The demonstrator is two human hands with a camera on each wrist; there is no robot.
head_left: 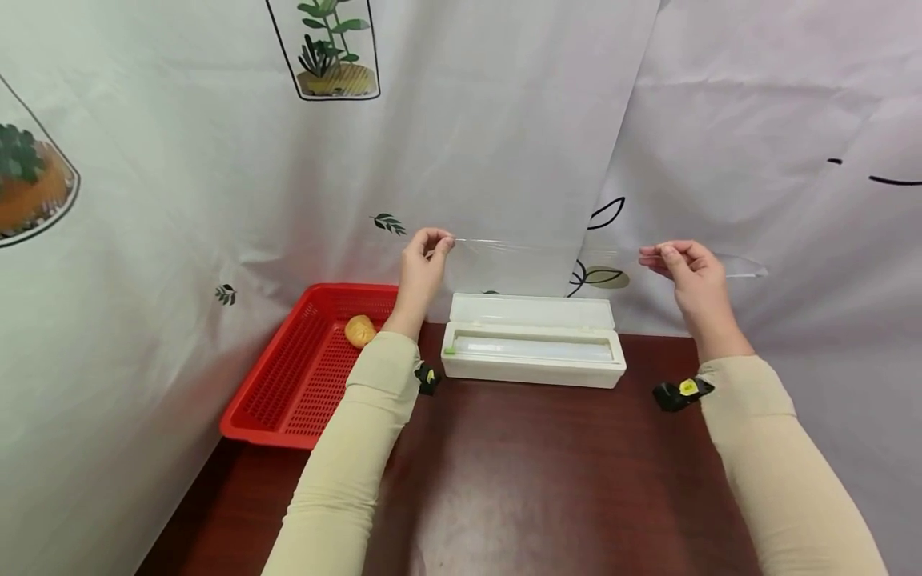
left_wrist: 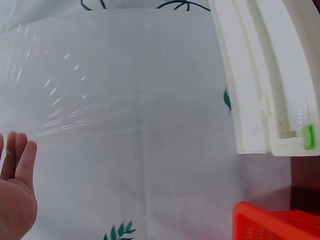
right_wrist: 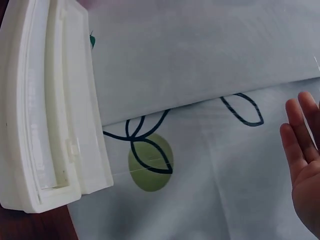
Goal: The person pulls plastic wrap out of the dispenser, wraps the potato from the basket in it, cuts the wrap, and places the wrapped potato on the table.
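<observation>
A sheet of clear cling film (head_left: 497, 244) stretches between my two raised hands, showing mostly as thin glints. My left hand (head_left: 423, 268) pinches its left end between thumb and fingers, higher than the table. On the other side, my right hand (head_left: 693, 276) pinches the film, and a loose bit trails out past it to the right. Below and between the hands sits a white cling film dispenser (head_left: 533, 371) with its lid (head_left: 533, 310) tipped back. Inside lies a film roll (head_left: 536, 349), and a green slider (left_wrist: 309, 136) shows at the dispenser's left end.
To the left, a red perforated basket (head_left: 268, 352) holds a rounded yellow-brown item (head_left: 359, 330). A dark reddish wooden table (head_left: 536, 472) lies under everything. White printed cloth (head_left: 504, 160) hangs behind the table and at the sides.
</observation>
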